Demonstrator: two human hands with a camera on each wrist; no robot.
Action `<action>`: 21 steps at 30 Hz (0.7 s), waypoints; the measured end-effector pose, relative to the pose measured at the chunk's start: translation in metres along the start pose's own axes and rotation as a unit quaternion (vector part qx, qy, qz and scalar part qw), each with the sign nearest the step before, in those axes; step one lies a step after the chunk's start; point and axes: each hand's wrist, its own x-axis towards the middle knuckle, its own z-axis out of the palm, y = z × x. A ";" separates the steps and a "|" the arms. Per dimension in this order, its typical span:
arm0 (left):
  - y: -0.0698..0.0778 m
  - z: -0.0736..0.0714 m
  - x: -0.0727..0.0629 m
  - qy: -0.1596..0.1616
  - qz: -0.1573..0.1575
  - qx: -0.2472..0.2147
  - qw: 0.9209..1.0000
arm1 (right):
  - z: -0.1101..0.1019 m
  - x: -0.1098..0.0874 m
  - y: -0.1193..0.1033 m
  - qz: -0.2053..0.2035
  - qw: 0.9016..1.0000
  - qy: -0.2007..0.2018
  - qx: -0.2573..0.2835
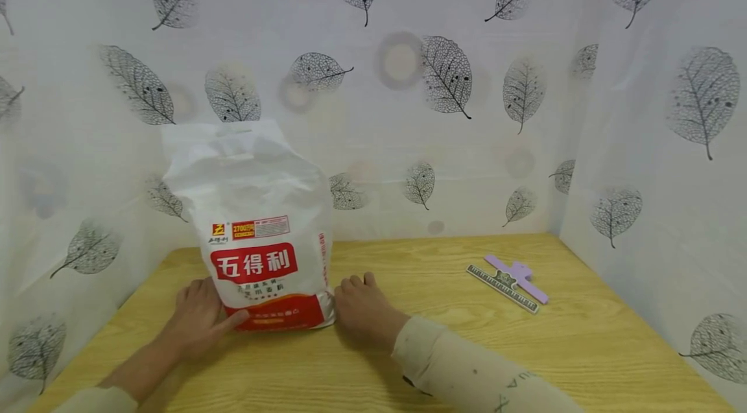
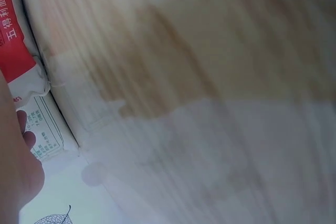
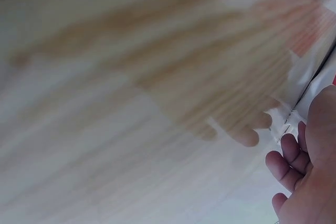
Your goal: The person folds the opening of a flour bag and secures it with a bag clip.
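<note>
Wood-grain desk [image 1: 420, 299] carries the flour bag [image 1: 262, 196] left of frame centre, left hand [image 1: 198, 316] gripping its lower left edge, right hand [image 1: 364, 312] beside its lower right, fingers [image 3: 283, 171] curled, grip unclear; likely heavy, soft, slick: hold low.

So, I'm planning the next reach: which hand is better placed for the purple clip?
Right, I'd say: the right hand is nearer the purple clip, while the left hand is at the flour bag's left side.
</note>
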 end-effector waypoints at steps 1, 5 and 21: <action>0.001 0.000 0.000 0.000 0.002 0.000 1.000 | 0.000 -0.001 0.001 0.002 1.000 -0.001 0.002; 0.004 0.001 0.002 0.002 0.015 0.002 1.000 | -0.001 -0.004 0.004 0.009 1.000 -0.004 0.013; 0.018 0.009 0.009 0.001 0.019 0.001 1.000 | 0.002 -0.016 0.017 0.017 1.000 -0.002 0.015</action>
